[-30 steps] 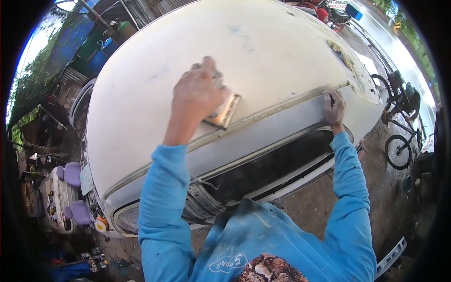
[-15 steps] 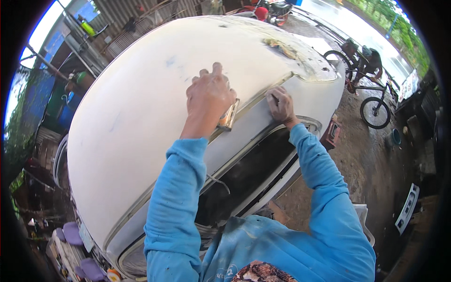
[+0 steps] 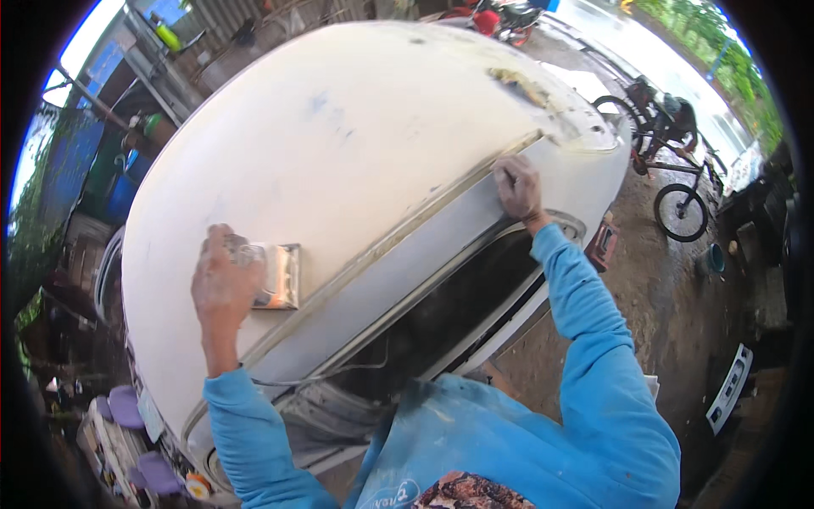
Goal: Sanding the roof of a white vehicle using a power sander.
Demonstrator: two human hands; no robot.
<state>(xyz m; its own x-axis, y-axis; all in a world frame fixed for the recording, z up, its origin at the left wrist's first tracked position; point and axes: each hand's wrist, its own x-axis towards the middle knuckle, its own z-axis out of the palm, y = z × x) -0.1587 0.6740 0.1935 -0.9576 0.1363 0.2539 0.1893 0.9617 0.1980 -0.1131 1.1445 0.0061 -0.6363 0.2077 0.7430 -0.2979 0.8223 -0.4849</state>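
The left hand, dusted pale and lying at 9 o'clock, is grasping a flat rectangular block with a shiny tan-and-orange face and a dark edge; the block is projecting from under the fingers toward 3 o'clock of that hand. The block is lying against a broad, matt, cream-coloured car roof, a little inside its near edge, where a narrow raised seam is running slantwise from about 8 o'clock up to 1 o'clock. The right hand, also dusty, is clenching at 2 o'clock, its curled fingers resting against the smooth silver-grey side rail just below the seam; whether the palm is enclosing anything, one cannot tell. Under the rail, at 6 o'clock, a long dark window opening is showing, and a thin pale wire is hanging across its frame at 7 o'clock. A crumpled yellowish strip is lying on the far part of the roof at 1 o'clock, and small bluish smudges are showing through the cream at 11 o'clock. Both forearms are wearing the sleeves of a bright blue long-sleeved top. Beyond the car, a black bicycle is standing between 2 and 3 o'clock, and two rounded purple pads are sitting at 8 o'clock.
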